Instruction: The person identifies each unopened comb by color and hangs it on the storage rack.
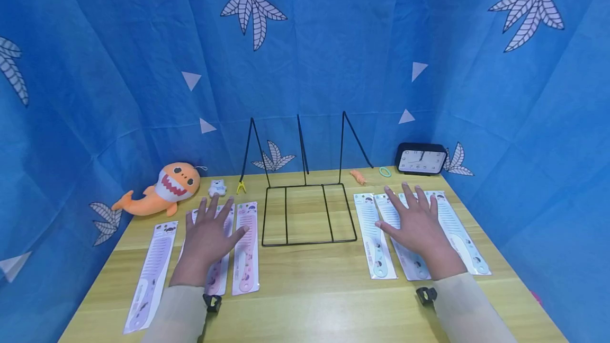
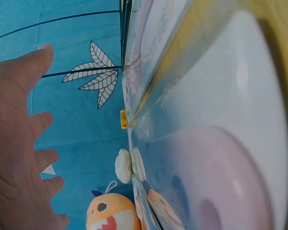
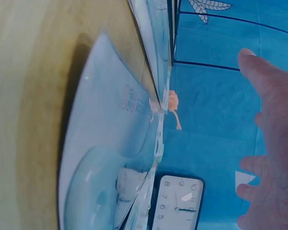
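My left hand (image 1: pixel 207 240) hovers palm down with spread fingers over a packaged pink comb (image 1: pixel 221 275), partly covering it. To its left lies a packaged purple comb (image 1: pixel 151 277); to its right, another pink comb (image 1: pixel 246 250). My right hand (image 1: pixel 419 226), fingers spread, is above a packaged teal comb (image 1: pixel 413 263) and hides part of it. Teal combs in clear packs lie on both sides, a left one (image 1: pixel 375 237) and a right one (image 1: pixel 459 232). Both wrist views show a gap between hand and packs. Between the hands stands a black wire rack (image 1: pixel 310 243).
Along the back sit an orange shark plush (image 1: pixel 157 195), a small white bear (image 1: pixel 217 188), a yellow clip-like item (image 1: pixel 241 188), an orange figurine (image 1: pixel 358 177), a green ring (image 1: pixel 385 172) and a black clock (image 1: pixel 421 159). Blue curtain (image 1: pixel 324 57) surrounds the wooden table (image 1: pixel 310 295).
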### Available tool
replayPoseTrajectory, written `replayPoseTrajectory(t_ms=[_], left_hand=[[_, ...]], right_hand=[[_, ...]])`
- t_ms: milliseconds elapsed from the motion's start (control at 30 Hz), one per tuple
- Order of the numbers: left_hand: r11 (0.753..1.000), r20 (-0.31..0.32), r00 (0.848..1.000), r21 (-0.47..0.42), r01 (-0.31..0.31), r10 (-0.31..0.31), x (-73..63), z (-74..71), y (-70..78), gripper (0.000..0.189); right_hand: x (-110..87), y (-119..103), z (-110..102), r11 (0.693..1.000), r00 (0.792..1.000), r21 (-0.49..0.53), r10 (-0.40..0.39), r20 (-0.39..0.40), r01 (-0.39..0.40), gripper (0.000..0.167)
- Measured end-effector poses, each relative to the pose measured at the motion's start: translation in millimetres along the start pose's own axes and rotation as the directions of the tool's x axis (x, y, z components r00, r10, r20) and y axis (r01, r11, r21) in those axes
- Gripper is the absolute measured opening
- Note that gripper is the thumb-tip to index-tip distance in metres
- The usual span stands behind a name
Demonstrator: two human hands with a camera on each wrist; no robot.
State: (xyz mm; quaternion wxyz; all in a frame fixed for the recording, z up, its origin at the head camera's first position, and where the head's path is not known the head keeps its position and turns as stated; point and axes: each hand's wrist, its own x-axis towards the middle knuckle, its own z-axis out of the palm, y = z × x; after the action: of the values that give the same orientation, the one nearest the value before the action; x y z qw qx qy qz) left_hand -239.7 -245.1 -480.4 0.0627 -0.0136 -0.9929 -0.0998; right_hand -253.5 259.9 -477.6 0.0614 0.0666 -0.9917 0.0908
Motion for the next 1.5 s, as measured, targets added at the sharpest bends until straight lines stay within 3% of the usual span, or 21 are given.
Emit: replayPoseTrajectory(t_ms=[433,733,1000,1233,1500], left_hand=[[1.0,-0.002,1.0,0.01,0.007,-0.007,0.9,-0.7,-0.7,0.1],[0.997,0.011,0.998,-0.034,0.065,-0.065,-4.5,-10.4,-7.9,0.1],[0.99,0.026,0.993,-0.075,0.119,-0.117,-15.6,-17.1,-37.6,0.103],[0.981,0.03,0.982,-0.053,0.187,-0.186,-28.7,-24.3,-65.1,0.104],[0.96,0.08,0.959,-0.053,0.275,-0.271,-39.4,-35.5,-94.5,0.109]], right_hand=[[0.0,-1.1,0.2,1.0,1.0,-0.008,0.0,0.021,0.0,0.1],[4.3,-18.2,2.9,0.997,0.998,0.055,-0.057,0.036,0.055,0.099],[12.0,-30.6,15.4,0.983,0.991,0.164,-0.096,0.089,0.08,0.1],[16.3,-39.2,23.4,0.952,0.982,0.3,-0.116,0.152,0.066,0.088],[23.8,-50.5,28.7,0.929,0.972,0.349,-0.184,0.145,0.124,0.075]])
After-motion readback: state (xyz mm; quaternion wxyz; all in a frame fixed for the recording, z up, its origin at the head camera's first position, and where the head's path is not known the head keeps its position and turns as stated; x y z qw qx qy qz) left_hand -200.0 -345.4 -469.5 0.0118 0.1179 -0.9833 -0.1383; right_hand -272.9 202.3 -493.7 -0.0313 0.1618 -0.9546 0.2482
